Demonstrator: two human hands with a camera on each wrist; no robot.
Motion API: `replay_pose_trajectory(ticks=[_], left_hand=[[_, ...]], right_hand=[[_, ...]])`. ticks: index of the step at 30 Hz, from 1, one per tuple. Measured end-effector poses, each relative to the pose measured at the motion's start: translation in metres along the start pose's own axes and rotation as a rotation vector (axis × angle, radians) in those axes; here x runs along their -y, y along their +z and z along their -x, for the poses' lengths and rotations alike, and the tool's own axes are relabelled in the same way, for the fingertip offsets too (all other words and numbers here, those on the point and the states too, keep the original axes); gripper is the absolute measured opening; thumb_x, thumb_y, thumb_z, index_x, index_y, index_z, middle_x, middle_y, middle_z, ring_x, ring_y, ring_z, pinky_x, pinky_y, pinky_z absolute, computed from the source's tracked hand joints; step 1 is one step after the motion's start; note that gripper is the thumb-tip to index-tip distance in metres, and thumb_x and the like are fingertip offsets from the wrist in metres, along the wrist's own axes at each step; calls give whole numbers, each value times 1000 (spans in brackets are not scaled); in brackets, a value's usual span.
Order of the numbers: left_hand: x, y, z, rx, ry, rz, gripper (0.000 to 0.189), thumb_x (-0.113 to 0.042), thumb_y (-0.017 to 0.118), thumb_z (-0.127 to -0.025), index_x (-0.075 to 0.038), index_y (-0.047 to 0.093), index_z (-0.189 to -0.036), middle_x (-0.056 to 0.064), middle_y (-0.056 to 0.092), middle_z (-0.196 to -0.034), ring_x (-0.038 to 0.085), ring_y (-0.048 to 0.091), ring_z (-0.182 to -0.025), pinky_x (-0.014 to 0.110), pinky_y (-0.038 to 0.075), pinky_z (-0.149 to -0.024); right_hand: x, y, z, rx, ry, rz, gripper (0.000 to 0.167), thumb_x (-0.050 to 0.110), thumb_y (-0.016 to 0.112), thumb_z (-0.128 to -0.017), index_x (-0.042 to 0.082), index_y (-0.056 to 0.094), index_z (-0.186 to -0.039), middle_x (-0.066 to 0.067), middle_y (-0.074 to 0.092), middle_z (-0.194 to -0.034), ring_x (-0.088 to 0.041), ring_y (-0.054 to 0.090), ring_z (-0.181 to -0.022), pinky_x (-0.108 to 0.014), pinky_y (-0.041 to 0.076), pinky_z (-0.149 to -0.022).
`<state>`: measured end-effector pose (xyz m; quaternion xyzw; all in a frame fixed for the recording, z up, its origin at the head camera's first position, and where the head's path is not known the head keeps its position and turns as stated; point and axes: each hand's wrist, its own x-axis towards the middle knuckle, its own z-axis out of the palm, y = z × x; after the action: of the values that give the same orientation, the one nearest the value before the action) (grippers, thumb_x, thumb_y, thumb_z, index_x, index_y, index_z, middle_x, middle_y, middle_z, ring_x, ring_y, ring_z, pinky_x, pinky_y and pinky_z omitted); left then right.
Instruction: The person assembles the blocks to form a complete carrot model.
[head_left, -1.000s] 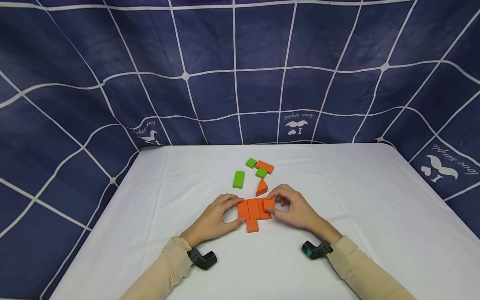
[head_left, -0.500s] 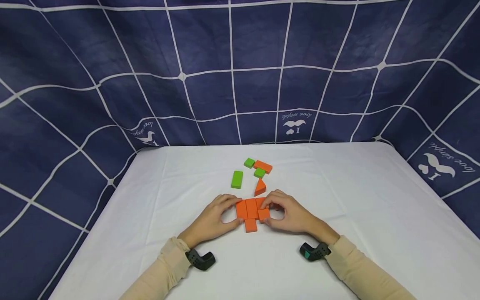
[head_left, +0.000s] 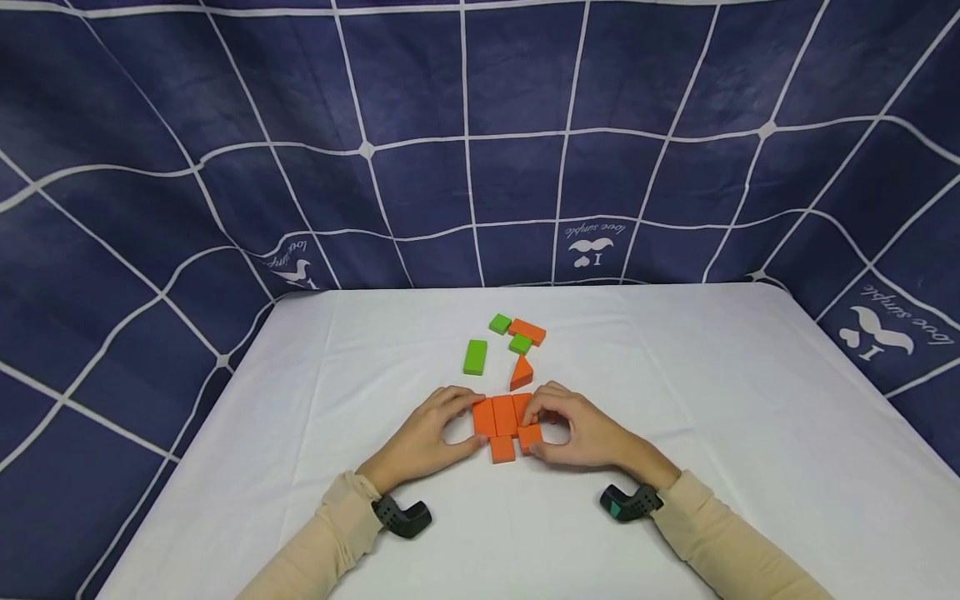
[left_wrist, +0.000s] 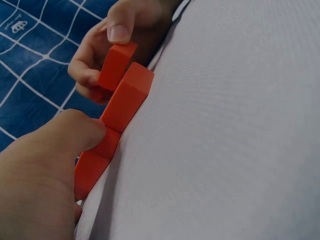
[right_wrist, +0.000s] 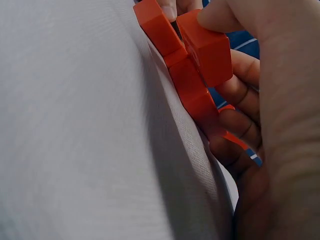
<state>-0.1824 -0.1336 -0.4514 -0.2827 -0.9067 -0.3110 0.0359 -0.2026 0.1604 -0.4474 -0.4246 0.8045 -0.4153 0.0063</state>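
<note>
Three orange rectangular blocks (head_left: 505,415) lie side by side in a row on the white cloth. My left hand (head_left: 423,437) spans the leftmost orange block (head_left: 483,418), thumb at its near end and fingertips at its far end. A square orange block (head_left: 502,450) lies against the row's near side. Between thumb and fingers, my right hand (head_left: 588,431) pinches a small orange block (head_left: 530,437) by the near end of the rightmost one, which those fingers partly cover. In the right wrist view this held block (right_wrist: 207,50) is raised above the row, beside the square block (right_wrist: 157,27).
Beyond the row stand an orange triangular block (head_left: 521,374), a green rectangular block (head_left: 475,357), two small green blocks (head_left: 499,323) and an orange rectangular block (head_left: 527,332). A dark blue gridded cloth (head_left: 420,192) hangs behind the white table (head_left: 360,350).
My right hand has brought the small orange block from above the rightmost block toward me, to the row's near edge. The left hand stays in place on the row.
</note>
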Motion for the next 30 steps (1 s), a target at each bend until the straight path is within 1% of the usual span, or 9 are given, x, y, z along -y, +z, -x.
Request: replay_pose_trajectory(ticks=[7,16,26,30], left_hand=[[0,1,0,-2,1,1,57,-42,78,-90,-20,63,-140,-6,59,-137,11,54,-126,39,49,-109],[0,0,0,1,0,-4,57,-41,78,-90,-19,63,-140,-5,59,-136,12,54,-127,39,49,-109],[-1,0,0,-2,0,-8,58,-41,78,-90,-19,63,-141,-5,59,-137,11,54,-125,39,50,-108],[-2,0,0,1,-4,-9,57,-41,78,-90,-19,63,-140,-5,59,-137,11,55,-124,39,51,-107]], right_hand=[[0,1,0,15,-25,25,29,21,84,-83,30,68,-106,16,65,-109,-8,54,-107,-31,50,-94],[4,2,-1,59,45,66,29,31,85,-84,36,67,-106,21,63,-110,-6,53,-109,-32,50,-97],[5,1,-1,90,69,72,28,38,84,-86,38,68,-108,20,61,-112,-7,51,-114,-35,49,-101],[5,1,-1,91,77,70,27,38,83,-86,38,68,-108,20,60,-112,-7,51,-114,-35,49,-101]])
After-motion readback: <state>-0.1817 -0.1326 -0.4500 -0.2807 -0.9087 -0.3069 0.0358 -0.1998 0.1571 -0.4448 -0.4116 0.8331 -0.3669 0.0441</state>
